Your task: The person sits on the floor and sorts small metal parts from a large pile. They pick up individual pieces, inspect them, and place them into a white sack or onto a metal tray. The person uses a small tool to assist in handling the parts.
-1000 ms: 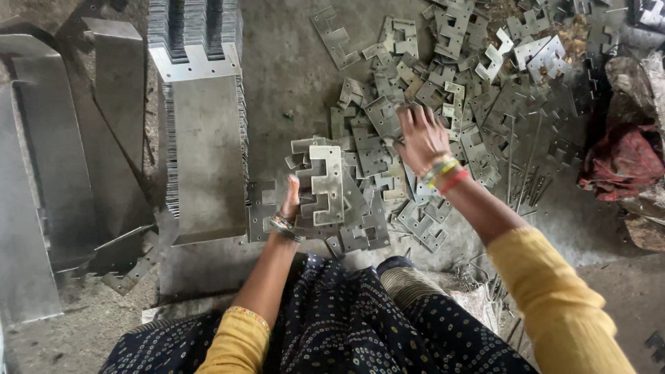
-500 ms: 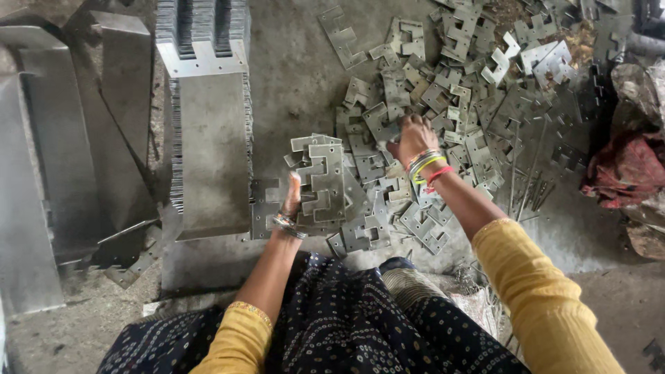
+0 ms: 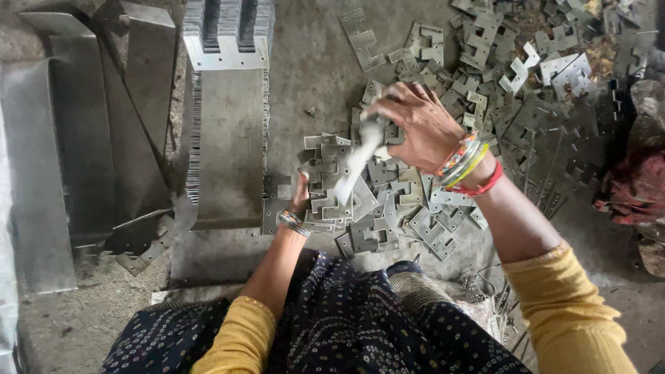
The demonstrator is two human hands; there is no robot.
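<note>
My right hand grips a flat notched metal plate, blurred and tilted, carrying it over a small stack of like plates. My left hand is mostly hidden behind that stack and steadies it from the left side, fingers closed on the plates. Coloured bangles ring my right wrist. A loose heap of stamped metal plates spreads across the floor to the right and behind my right hand.
A long row of plates stacked on edge lies left of the stack. Large bent metal sheets lean at far left. A red cloth sits at the right edge. My dotted dark skirt fills the bottom.
My right hand has come back from the loose heap toward the stack, now holding a plate. My left hand stays on the stack.
</note>
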